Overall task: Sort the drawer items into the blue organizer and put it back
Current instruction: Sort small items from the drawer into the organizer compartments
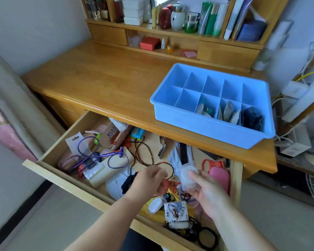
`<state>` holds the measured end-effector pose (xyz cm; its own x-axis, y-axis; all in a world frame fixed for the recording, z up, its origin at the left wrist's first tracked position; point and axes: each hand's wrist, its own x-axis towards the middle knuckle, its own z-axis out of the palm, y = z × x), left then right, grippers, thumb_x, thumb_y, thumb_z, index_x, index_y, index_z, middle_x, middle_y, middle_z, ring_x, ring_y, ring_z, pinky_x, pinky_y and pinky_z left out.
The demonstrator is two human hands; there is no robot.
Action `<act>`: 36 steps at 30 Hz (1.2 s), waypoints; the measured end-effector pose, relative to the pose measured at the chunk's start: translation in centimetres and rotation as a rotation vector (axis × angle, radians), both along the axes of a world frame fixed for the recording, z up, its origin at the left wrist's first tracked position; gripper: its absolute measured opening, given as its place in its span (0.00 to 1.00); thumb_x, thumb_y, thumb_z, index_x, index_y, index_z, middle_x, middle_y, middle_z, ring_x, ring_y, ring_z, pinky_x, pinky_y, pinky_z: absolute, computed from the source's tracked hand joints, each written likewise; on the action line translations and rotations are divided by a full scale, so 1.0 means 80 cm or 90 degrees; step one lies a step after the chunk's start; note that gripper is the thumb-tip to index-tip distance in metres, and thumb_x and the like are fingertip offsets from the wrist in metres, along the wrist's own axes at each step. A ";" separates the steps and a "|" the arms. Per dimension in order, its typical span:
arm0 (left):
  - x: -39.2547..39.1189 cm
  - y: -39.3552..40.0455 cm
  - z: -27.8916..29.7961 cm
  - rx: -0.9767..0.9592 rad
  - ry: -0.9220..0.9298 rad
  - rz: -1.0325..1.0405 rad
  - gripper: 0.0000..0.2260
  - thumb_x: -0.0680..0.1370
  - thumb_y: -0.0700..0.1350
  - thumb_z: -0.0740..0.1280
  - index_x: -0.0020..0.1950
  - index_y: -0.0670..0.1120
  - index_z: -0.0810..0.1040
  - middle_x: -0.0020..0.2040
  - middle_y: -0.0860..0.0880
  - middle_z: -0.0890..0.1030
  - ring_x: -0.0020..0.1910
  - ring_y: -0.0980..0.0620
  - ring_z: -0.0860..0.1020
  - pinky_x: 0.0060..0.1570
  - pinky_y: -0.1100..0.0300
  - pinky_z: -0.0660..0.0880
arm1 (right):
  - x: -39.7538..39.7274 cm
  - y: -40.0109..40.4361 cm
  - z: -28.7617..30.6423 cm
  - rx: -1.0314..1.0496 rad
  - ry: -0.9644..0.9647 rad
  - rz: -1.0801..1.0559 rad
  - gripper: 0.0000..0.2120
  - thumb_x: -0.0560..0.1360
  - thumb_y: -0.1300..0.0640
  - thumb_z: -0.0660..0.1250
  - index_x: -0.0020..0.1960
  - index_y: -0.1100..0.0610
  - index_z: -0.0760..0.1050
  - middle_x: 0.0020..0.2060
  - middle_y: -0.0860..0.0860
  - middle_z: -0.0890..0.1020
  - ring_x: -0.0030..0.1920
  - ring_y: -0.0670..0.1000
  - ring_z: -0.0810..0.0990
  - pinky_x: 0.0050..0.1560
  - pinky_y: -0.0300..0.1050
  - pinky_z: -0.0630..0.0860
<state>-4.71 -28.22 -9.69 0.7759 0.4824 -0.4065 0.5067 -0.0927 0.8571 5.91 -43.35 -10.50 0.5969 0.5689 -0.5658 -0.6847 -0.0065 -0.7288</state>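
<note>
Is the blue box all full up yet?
No. The blue box on the desk has things in only three front compartments at its right end; the other compartments show bare blue bottoms.
</note>
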 end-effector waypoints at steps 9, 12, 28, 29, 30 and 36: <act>-0.017 -0.007 -0.034 0.392 0.300 -0.328 0.14 0.79 0.45 0.60 0.64 0.47 0.71 0.56 0.49 0.75 0.53 0.50 0.76 0.46 0.61 0.72 | 0.000 -0.037 -0.018 0.001 0.085 -0.089 0.11 0.75 0.63 0.65 0.57 0.63 0.76 0.38 0.58 0.85 0.32 0.51 0.83 0.28 0.38 0.78; -0.022 0.011 -0.026 0.334 0.192 -0.172 0.14 0.77 0.39 0.60 0.59 0.52 0.76 0.54 0.51 0.79 0.51 0.52 0.78 0.47 0.62 0.76 | 0.005 -0.044 -0.019 0.038 0.128 -0.098 0.15 0.71 0.62 0.68 0.57 0.65 0.76 0.41 0.59 0.85 0.37 0.52 0.85 0.32 0.41 0.80; -0.005 -0.053 -0.014 0.300 0.127 -0.362 0.13 0.69 0.56 0.72 0.48 0.51 0.76 0.44 0.54 0.77 0.43 0.54 0.75 0.40 0.63 0.71 | 0.030 -0.051 0.004 0.027 0.165 -0.240 0.13 0.76 0.54 0.66 0.59 0.58 0.76 0.50 0.57 0.80 0.40 0.50 0.76 0.26 0.35 0.76; -0.005 -0.059 -0.016 0.338 0.176 -0.441 0.15 0.69 0.57 0.73 0.49 0.52 0.76 0.49 0.54 0.76 0.48 0.53 0.75 0.44 0.61 0.72 | 0.031 -0.053 0.006 0.025 0.170 -0.244 0.13 0.76 0.54 0.66 0.58 0.58 0.77 0.49 0.57 0.79 0.37 0.48 0.74 0.25 0.34 0.74; -0.002 -0.066 -0.019 0.387 0.205 -0.501 0.15 0.69 0.57 0.72 0.51 0.52 0.77 0.52 0.53 0.76 0.52 0.51 0.74 0.49 0.59 0.73 | 0.030 -0.053 0.007 0.025 0.174 -0.240 0.12 0.76 0.54 0.66 0.57 0.58 0.77 0.47 0.56 0.79 0.35 0.48 0.72 0.24 0.33 0.73; 0.008 -0.063 -0.026 0.407 0.159 -0.376 0.06 0.76 0.47 0.62 0.45 0.47 0.75 0.42 0.50 0.78 0.40 0.51 0.75 0.38 0.60 0.73 | 0.018 -0.060 0.005 0.071 0.211 -0.172 0.11 0.71 0.54 0.69 0.45 0.61 0.84 0.39 0.58 0.84 0.32 0.51 0.82 0.27 0.39 0.79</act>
<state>-4.03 -33.24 -11.79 0.8939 0.2255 -0.3875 0.3900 -0.8174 0.4240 7.35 -48.12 -10.10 0.5285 0.4862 -0.6959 -0.8483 0.2705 -0.4552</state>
